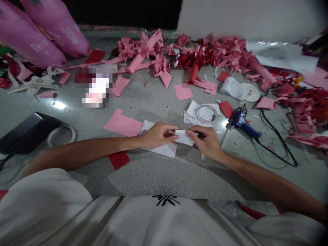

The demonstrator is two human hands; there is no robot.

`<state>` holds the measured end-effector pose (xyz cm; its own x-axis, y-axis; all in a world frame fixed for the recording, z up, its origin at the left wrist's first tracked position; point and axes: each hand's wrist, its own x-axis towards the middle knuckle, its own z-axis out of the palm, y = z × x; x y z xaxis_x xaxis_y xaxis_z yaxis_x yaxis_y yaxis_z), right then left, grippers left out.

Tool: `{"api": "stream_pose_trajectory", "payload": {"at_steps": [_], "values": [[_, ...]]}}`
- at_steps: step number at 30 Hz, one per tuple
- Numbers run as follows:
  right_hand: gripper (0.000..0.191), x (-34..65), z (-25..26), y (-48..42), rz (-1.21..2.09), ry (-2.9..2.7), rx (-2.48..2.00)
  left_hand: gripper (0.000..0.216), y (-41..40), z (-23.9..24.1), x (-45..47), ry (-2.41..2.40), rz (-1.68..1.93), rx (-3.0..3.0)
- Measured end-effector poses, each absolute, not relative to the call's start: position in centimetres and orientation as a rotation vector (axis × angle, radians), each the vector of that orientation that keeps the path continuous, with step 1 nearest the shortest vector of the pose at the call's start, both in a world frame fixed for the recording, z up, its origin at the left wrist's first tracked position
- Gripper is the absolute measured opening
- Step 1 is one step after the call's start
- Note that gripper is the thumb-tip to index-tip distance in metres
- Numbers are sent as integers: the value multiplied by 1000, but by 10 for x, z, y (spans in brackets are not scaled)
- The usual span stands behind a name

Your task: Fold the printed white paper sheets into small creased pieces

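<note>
Between both hands I hold a small piece of white paper [183, 137], raised a little above the table. My left hand [160, 135] pinches its left edge, thumb on top. My right hand [206, 138] grips the right edge with the thumb pressed on the paper. Beneath my left hand lies a larger white sheet [164, 150], with some print or drawing on its far part. A pink paper piece [124, 124] sits to its left, and a dark red paper square [119, 160] is partly under my left forearm.
A blue glue gun [244, 124] with a black cord lies at the right. Tape rolls [207, 113] rest beyond my hands and at the left, near a black box [28, 131]. Pink and red paper flowers [147, 48] line the back. Pink bottles [55, 25] stand back left.
</note>
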<state>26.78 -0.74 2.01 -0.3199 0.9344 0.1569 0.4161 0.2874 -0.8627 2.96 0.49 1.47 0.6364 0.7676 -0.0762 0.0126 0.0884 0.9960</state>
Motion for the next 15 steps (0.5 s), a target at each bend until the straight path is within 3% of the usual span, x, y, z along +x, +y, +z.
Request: {"api": "stream_pose_trajectory", "payload": {"at_steps": [9, 15], "values": [[36, 268, 20, -8, 894, -2020, -1186, 37, 3, 20, 29, 827, 626, 1506], [43, 270, 20, -9, 993, -1761, -1315, 36, 5, 21, 25, 837, 709, 1478]]}}
